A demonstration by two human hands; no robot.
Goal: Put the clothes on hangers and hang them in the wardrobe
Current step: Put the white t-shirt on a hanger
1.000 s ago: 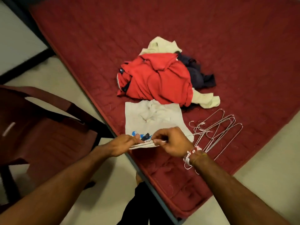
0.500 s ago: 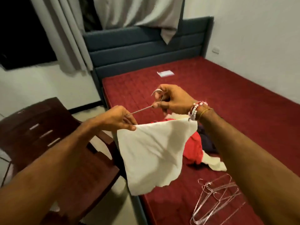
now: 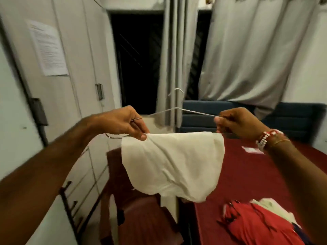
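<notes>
L hand (image 3: 123,123) pinches the left end of a thin silver wire hanger (image 3: 164,111) plus the top corner of a cream-white cloth garment (image 3: 173,161), thumb and fingers curled round both. R hand (image 3: 238,123), beaded bracelet (image 3: 265,140) at the wrist, pinches the hanger's right shoulder wire; can't tell if it also holds cloth. Hands are well apart and approx level, w/ the hanger stretched btwn them. The garment is draped over the lower bar and hangs free, touching nothing below.

Key relation: the hanger's long axis runs left-right across the body, hook up at the middle. Tall white cupboard doors (image 3: 74,82), prob. the wardrobe, stand to the left, so L hand is nearer. Doors look closed, w/ a paper sheet (image 3: 47,48) taped on, but blur leaves that unsure. My guess: one hand must let go for the door.

Below the garment a dark brown plastic chair (image 3: 141,218) sits btwn the cupboard and the dark red quilted bed (image 3: 247,174). A red garment pile (image 3: 256,225) lies near the bed's chair-side edge, not yet hung. Beyond: blue padded headboard (image 3: 203,117), grey curtains (image 3: 247,50), dark window (image 3: 138,59).
</notes>
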